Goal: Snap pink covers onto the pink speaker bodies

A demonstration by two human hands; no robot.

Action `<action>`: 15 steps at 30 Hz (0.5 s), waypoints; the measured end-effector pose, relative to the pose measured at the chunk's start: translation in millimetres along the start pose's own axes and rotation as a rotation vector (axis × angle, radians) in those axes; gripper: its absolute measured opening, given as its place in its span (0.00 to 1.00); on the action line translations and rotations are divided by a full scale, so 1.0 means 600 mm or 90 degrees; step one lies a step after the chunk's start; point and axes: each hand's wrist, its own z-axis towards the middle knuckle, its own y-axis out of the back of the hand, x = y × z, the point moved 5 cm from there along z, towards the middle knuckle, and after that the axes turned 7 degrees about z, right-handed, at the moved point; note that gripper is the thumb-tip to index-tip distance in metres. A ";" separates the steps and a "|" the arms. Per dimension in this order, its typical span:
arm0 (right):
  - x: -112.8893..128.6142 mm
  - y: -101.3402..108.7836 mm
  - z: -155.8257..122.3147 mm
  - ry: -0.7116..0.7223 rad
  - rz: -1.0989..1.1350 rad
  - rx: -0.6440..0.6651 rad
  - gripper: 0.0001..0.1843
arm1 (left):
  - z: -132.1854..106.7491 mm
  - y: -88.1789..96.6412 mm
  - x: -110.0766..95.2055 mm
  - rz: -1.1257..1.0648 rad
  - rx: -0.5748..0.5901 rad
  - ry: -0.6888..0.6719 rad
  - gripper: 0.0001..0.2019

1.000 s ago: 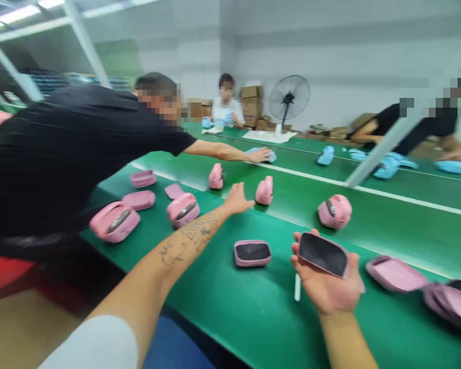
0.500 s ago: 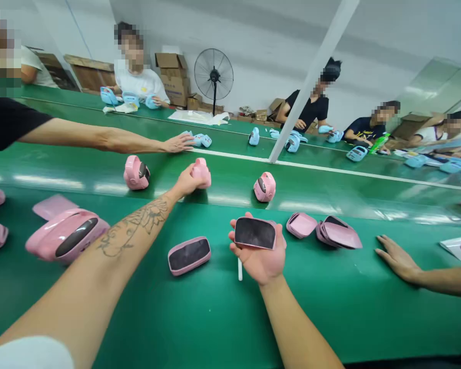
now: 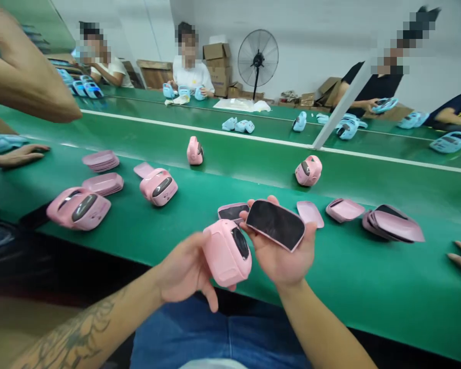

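My left hand (image 3: 186, 269) grips a pink plastic housing (image 3: 226, 256) by its side, just over the bench edge. A dark glossy window shows on the housing's right face. Palm up, my right hand (image 3: 284, 261) supports a pink-rimmed panel with a black face (image 3: 275, 224), its fingers curled behind the far edge. The housing and the panel are close together; I cannot tell whether they touch. Behind them lies another black-faced panel (image 3: 232, 211), partly hidden. A loose pink panel (image 3: 310, 213) rests just right of my right hand.
On the green bench (image 3: 361, 282) are a pink panel stack (image 3: 343, 210) and a larger stack (image 3: 394, 224). Pink housings (image 3: 159, 187) stand left, with more on the belt (image 3: 253, 161). Co-workers' hands rest at both sides. Blue housings (image 3: 238, 125) lie beyond.
My left hand has brought the pink housing from the belt back toward me, beside the panel in my right hand. A co-worker's outstretched arm has withdrawn left. The view has turned left.
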 end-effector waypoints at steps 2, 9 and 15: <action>-0.030 -0.008 -0.037 0.009 -0.019 0.021 0.46 | -0.014 0.004 0.046 -0.001 -0.029 -0.050 0.33; -0.067 0.029 -0.122 0.081 -0.253 0.040 0.52 | -0.031 0.017 0.112 0.119 -0.229 -0.092 0.36; -0.073 0.051 -0.156 0.035 -0.545 0.147 0.60 | -0.036 0.028 0.123 0.217 -0.238 -0.058 0.36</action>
